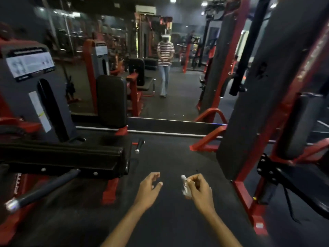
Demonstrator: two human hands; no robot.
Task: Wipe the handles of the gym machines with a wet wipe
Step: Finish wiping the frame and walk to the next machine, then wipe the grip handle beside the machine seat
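The wet wipe (185, 187) is bunched up white in the right hand (200, 188), pinched between thumb and curled fingers, held low over the dark floor (170, 157). The left hand (148, 188) hangs just beside it, apart from the wipe, fingers loosely curled and gripping nothing. Between the two hands there's a small gap. Out to the left, a black handle bar (44, 188) with a chrome end cap juts toward the camera from the red-framed machine, under its long black pad (62, 155), well apart from both hands. On the right, a tall grey upright (267, 97) on a red frame hems in that side. A wide strip of floor runs straight ahead to the mirror's lower edge (178, 122), where a person in a striped shirt (165, 53) is reflected.
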